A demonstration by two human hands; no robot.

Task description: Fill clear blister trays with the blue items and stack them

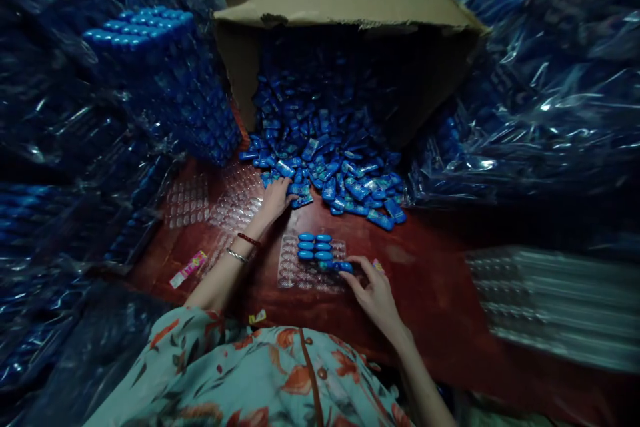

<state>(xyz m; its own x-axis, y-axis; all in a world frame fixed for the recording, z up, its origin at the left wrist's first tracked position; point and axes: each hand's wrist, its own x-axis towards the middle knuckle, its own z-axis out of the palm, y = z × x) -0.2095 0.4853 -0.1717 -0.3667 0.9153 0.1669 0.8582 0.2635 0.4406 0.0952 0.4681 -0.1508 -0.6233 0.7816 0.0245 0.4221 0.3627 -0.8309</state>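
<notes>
My left hand (277, 200) reaches to the front edge of a heap of small blue capsule-shaped packs (350, 180). Its fingers close at the left end of one blue pack (301, 197). Between the thumb and fingers of my right hand (373, 285) is a blue capsule-shaped pack (336, 267), lying level over the clear blister tray (287, 270). Upper cavities of that tray carry two short columns of blue packs (315, 247); bare cavities show around them.
A cardboard box (345, 3) lies open toward me, spilling the heap. Clear trays (235, 197) lie at left, with stacked clear trays (560, 300) at right. Filled blue trays stand in a tall stack (165, 73). Plastic-wrapped blue bundles (545, 100) flank the red surface (425, 267).
</notes>
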